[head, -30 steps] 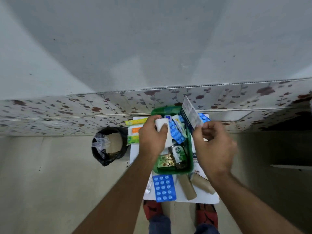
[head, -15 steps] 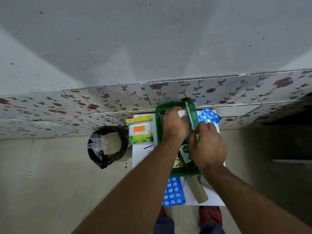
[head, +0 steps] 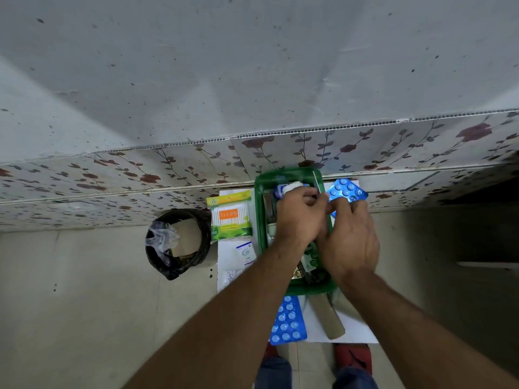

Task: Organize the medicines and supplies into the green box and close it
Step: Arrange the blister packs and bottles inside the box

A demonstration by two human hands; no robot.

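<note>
Head view. Our left hand (head: 302, 217) and right hand (head: 346, 240) work together inside the green box (head: 259, 220) on the white table (head: 227, 265), fingers curled over its contents; what each grips we cannot tell. A cotton swab pack (head: 230, 217) lies left of the box, blue blister packs (head: 288, 320) and a cardboard roll (head: 327, 318) nearer us.

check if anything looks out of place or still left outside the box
Several supplies sit outside the green box: the cotton swab pack to its left, one blue blister pack by its far right corner, another and a brown roll in front. Nothing looks spilled or damaged.
</note>
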